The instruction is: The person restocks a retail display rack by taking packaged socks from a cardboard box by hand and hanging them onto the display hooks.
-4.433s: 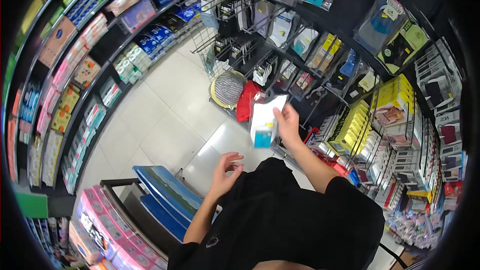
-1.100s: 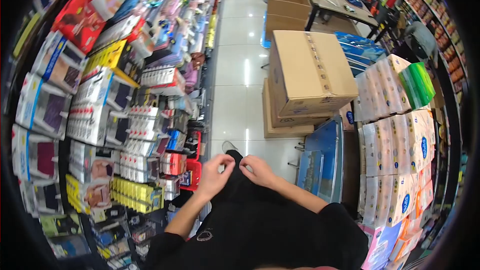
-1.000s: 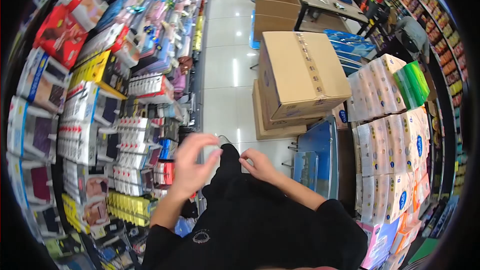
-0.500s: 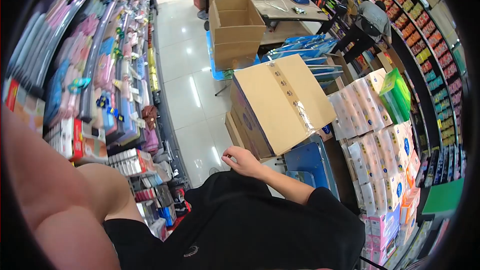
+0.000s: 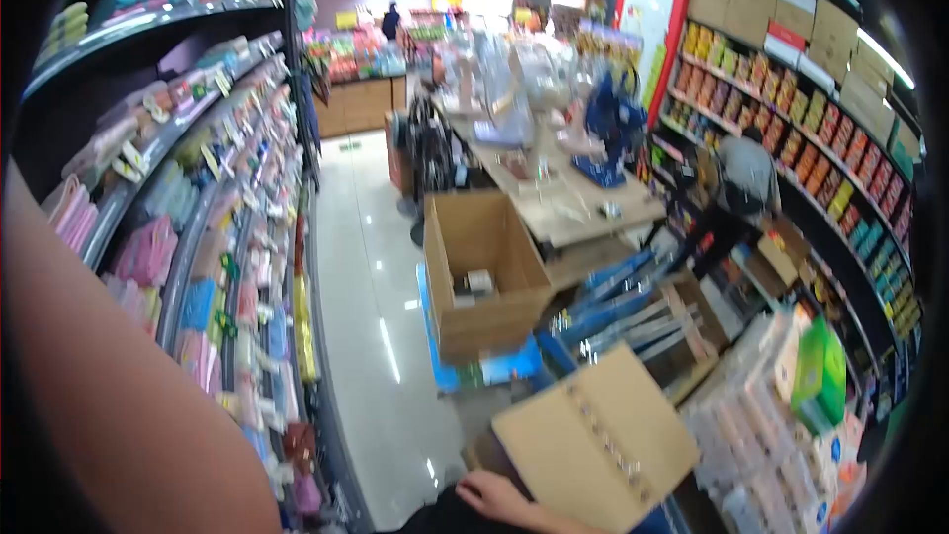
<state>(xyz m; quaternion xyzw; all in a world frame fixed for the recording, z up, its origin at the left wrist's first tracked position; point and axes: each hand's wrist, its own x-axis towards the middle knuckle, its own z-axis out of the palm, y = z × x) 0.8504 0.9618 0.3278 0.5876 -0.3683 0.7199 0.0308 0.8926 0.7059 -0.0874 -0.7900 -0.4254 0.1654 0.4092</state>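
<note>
My right hand (image 5: 488, 494) is at the bottom edge, in front of the near left side of a taped cardboard box (image 5: 593, 435). Its fingers are loosely curled in, and I see nothing in them. Whether the hand touches the box I cannot tell. My left arm (image 5: 129, 386) is raised large along the left side, its hand outside the picture. Farther off, an open cardboard box (image 5: 489, 321) with a small dark and white item inside rests on a blue surface (image 5: 509, 368).
Shelves of packed textiles (image 5: 232, 237) line the aisle's left. A table (image 5: 583, 213) holds fans, one a blue fan (image 5: 608, 129). Tissue packs (image 5: 761, 435) and a green pack (image 5: 819, 376) are stacked at right. A person (image 5: 736, 183) bends by the snack shelves (image 5: 791, 168).
The view has tilted up, bringing the far shop and ceiling lights into sight. The taped box and my right hand now sit lower in the picture. My left arm stays raised.
</note>
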